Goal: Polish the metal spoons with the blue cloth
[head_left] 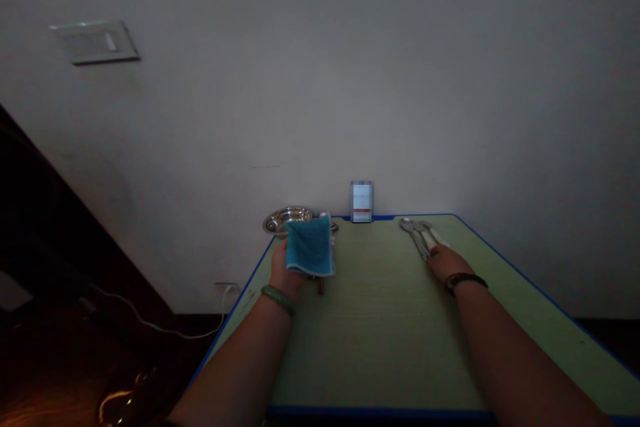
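Observation:
My left hand [286,268] holds a blue cloth [310,245] with a pale edge above the left side of the table; the fingers are mostly behind it. Below the cloth a brown handle end [321,287] sticks out, and a bit of metal [335,227] shows at its right; what they belong to is hidden. A shiny steel bowl [287,219] sits beyond, partly covered by the cloth. On the right, my right hand [450,264] is closed at the handle end of a metal spoon [411,230]. Beside the spoon lie other utensils with pale handles [428,236].
The pale green table [375,333] has a blue edge and meets the wall. A lit phone [362,201] stands upright at its far edge. Left of the table, a white cable [165,331] runs from a wall socket [227,288]. A switch plate [95,43] is on the wall.

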`<state>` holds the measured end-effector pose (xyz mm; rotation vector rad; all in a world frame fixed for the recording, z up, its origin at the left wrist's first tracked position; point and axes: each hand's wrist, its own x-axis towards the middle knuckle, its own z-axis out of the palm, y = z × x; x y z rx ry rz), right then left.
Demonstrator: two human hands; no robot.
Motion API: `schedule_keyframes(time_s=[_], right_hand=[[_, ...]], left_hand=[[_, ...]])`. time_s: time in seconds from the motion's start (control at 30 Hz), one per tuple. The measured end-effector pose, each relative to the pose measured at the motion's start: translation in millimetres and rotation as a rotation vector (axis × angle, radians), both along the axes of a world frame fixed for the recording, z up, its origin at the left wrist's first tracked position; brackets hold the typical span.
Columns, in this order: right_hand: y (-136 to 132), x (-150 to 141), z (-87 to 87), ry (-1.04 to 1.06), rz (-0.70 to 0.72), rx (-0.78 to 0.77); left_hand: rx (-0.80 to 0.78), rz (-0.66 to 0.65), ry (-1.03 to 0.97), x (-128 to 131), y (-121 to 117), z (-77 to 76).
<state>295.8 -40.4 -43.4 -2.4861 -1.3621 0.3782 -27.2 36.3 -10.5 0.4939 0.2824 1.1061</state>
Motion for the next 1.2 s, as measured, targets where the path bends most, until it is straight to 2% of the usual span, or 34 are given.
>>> schedule_keyframes(time_s=[0.1, 0.2, 0.3, 0.5, 0.73, 0.83, 0.97, 1.13, 1.2], right_hand=[[0.6, 0.8, -2.1, 0.002, -0.002, 0.010], [0.8, 1.0, -3.7, 0.006, 0.000, 0.010], [0.9, 0.7, -4.5, 0.013, 0.011, 0.004], [0.8, 1.4, -4.9, 0.011, 0.027, 0.006], [1.1, -18.6, 4.0, -0.025, 0.011, 0.087], [6.0, -41.2, 12.2, -0.041, 0.073, 0.129], [13.9, -75.9, 17.0, -0.027, 0.221, 0.111], [17.2, -111.7, 6.6, -0.104, 0.457, 0.111], [18.7, -121.5, 2.3, -0.151, 0.511, 0.136]], left_hand=[[-0.008, 0.044, 0.059, -6.1, 0.0, 6.9], [-0.020, 0.177, 0.058, -10.4, -0.2, 13.7], [-0.071, 0.226, 0.079, -11.8, 0.7, 16.1], [-0.004, 0.235, 0.052, -14.8, 6.1, 9.2], [-0.067, 0.272, 0.074, -16.8, 14.3, 3.7], [-0.069, 0.281, 0.074, -15.1, 16.0, 1.9], [-0.078, 0.262, 0.083, -14.8, 14.2, 0.8], [-0.081, 0.223, 0.062, -15.9, 12.4, -0.9], [-0.063, 0.216, 0.031, -15.9, 13.8, -2.3]])
